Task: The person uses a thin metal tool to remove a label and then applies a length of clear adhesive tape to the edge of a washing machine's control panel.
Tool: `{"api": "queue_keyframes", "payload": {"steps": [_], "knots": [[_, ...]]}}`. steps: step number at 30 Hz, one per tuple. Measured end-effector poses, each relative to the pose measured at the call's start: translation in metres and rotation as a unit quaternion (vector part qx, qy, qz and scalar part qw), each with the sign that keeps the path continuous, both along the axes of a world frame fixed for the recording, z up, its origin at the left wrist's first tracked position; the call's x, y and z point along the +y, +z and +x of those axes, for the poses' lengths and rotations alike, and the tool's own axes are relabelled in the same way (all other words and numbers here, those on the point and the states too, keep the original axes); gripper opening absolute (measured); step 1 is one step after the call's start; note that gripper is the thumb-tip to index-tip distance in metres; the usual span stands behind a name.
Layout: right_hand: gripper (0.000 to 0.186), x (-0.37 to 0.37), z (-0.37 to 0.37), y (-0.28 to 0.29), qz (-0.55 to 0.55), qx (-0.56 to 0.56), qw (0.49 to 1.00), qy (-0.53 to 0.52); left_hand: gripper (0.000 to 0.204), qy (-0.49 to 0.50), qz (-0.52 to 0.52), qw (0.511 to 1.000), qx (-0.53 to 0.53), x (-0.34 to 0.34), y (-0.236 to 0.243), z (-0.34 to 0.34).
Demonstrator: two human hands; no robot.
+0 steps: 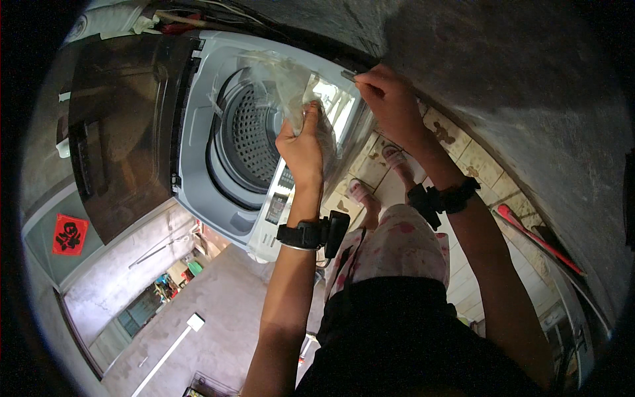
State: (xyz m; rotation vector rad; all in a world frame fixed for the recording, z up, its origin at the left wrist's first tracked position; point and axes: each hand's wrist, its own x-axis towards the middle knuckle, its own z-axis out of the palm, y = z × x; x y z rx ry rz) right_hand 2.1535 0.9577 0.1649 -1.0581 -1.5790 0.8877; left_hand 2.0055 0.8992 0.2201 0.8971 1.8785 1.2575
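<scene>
An open-topped grey and white washing machine (pixel 198 119) shows its perforated steel drum (pixel 245 135). My left hand (pixel 301 142) grips crumpled clear plastic film (pixel 278 73) over the control panel side, fingers closed on it. A shiny bright panel (pixel 329 106) shows beside the film. Up at the machine's far corner, my right hand (pixel 390 106) has its fingers closed on a small grey piece (pixel 349 77); whether it is attached to the machine is unclear. The dark lid (pixel 122 122) stands open on the left.
A grey wall (pixel 542 119) runs along the right, with a long red-handled object (pixel 539 238) near it. My sandaled feet stand on the tiled floor (pixel 463 149). Pipes and clutter (pixel 149 23) lie behind the machine. A red paper sign (pixel 69 235) hangs at left.
</scene>
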Motion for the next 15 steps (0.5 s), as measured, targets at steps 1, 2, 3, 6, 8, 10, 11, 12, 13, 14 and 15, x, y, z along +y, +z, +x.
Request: {"api": "queue_keyframes", "payload": {"steps": [1,2,3,6,8,10,11,12,13,14,15], "knots": [[0.009,0.001,0.001,0.0,0.0,0.001,1.0,0.001,0.018,0.001,0.0,1.0,0.001,0.0,0.001,0.0],[0.009,0.001,0.002,0.001,-0.008,-0.007,1.0,0.003,0.02,0.007,0.006,1.0,-0.007,0.0,0.002,0.001],[0.01,0.001,0.002,0.002,-0.016,-0.015,1.0,0.005,0.021,0.013,0.012,1.0,-0.015,0.001,0.003,0.001],[0.011,0.01,-0.001,-0.001,0.051,-0.036,0.998,0.018,0.023,0.025,0.004,0.999,-0.029,0.003,0.006,0.004],[0.011,0.014,-0.007,0.001,0.05,-0.056,0.997,0.011,0.023,0.034,0.015,0.999,-0.033,0.003,0.004,0.005],[0.013,0.018,-0.013,0.003,0.05,-0.075,0.996,0.004,0.023,0.043,0.026,0.998,-0.036,0.003,0.002,0.004],[0.012,0.022,-0.015,0.002,0.04,-0.081,0.996,-0.006,0.024,0.035,0.021,0.999,-0.022,0.003,0.002,0.004],[0.012,0.024,-0.014,0.001,0.029,-0.087,0.996,-0.015,0.024,0.028,0.016,0.999,-0.009,0.004,0.002,0.004],[0.012,0.026,-0.011,-0.001,0.029,-0.088,0.996,-0.016,0.024,0.027,0.016,0.999,-0.01,0.005,0.002,0.004],[0.012,0.027,-0.007,-0.002,0.016,-0.068,0.998,-0.007,0.023,0.017,0.01,1.0,-0.014,0.008,0.004,0.004],[0.013,0.027,-0.002,-0.004,0.002,-0.048,0.999,0.003,0.023,0.007,0.005,1.0,-0.018,0.012,0.006,0.003]]}}
